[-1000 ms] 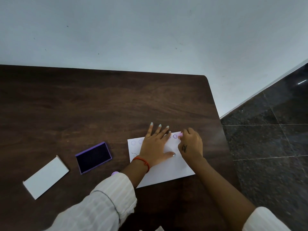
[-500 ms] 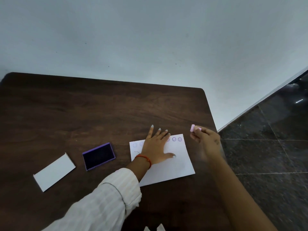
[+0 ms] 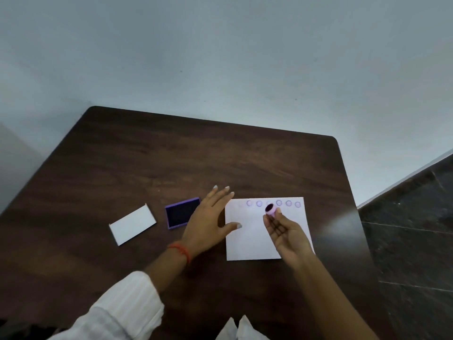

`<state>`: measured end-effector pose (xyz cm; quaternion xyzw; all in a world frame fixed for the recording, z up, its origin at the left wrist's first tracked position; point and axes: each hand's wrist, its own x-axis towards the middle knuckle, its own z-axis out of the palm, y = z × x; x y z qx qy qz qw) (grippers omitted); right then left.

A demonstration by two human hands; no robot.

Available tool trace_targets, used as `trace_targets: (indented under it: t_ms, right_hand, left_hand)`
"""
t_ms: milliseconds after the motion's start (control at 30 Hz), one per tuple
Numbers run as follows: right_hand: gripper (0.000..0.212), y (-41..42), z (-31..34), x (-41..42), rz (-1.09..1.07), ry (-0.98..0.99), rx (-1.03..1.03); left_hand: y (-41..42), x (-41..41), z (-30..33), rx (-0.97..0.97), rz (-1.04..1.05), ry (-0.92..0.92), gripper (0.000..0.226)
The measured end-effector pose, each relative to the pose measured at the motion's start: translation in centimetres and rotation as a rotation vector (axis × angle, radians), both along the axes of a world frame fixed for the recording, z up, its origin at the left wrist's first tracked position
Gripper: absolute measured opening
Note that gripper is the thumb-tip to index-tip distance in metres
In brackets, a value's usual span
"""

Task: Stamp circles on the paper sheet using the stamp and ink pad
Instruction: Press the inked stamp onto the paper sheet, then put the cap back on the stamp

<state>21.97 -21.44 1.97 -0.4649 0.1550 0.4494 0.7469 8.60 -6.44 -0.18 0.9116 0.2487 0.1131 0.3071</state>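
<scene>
A white paper sheet [image 3: 247,241] lies on the dark wooden table [image 3: 171,163], with a row of several purple circles along its far edge. My right hand [image 3: 285,233] is palm up above the sheet and pinches a small pink round stamp [image 3: 270,208], its dark inked face turned up. My left hand [image 3: 208,222] hovers flat with fingers spread, between the sheet's left edge and the purple ink pad [image 3: 181,212]; its thumb tip reaches over the sheet. The ink pad sits open to the left of the sheet.
A white rectangular lid or card [image 3: 132,224] lies left of the ink pad. The table's right edge drops to a dark tiled floor [image 3: 416,241]. A pale wall [image 3: 220,57] stands behind the table.
My right hand came back over the sheet and turned the stamp face up. My left hand lifted off the paper and shifted left toward the ink pad. The camera view swung to the left.
</scene>
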Motion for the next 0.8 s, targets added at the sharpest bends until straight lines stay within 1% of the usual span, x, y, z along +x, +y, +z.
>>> trace_targets:
  t_ms: [133, 333, 433, 600, 800]
  right_hand:
    - [0.012, 1.3, -1.4, -2.9, 0.098, 0.023, -0.037]
    - [0.012, 3.0, -3.0, -6.0, 0.213, -0.022, -0.086]
    - [0.012, 3.4, -3.7, -6.7, 0.247, -0.044, -0.104]
    - [0.012, 3.6, -4.6, -7.2, 0.259, -0.06, -0.116]
    - [0.013, 3.7, -4.6, -7.2, 0.3, -0.104, -0.152]
  left_hand:
    - [-0.9, -4.6, -0.9, -0.057, 0.114, 0.025, 0.072]
    - [-2.3, -6.5, -3.0, -0.108, 0.249, 0.1, 0.066]
    - [-2.5, -6.5, -3.7, -0.114, 0.277, 0.115, 0.058]
    - [-2.5, -6.1, -4.0, -0.102, 0.302, 0.086, 0.035]
    - [-2.3, -6.0, -3.7, -0.143, 0.293, 0.069, 0.03]
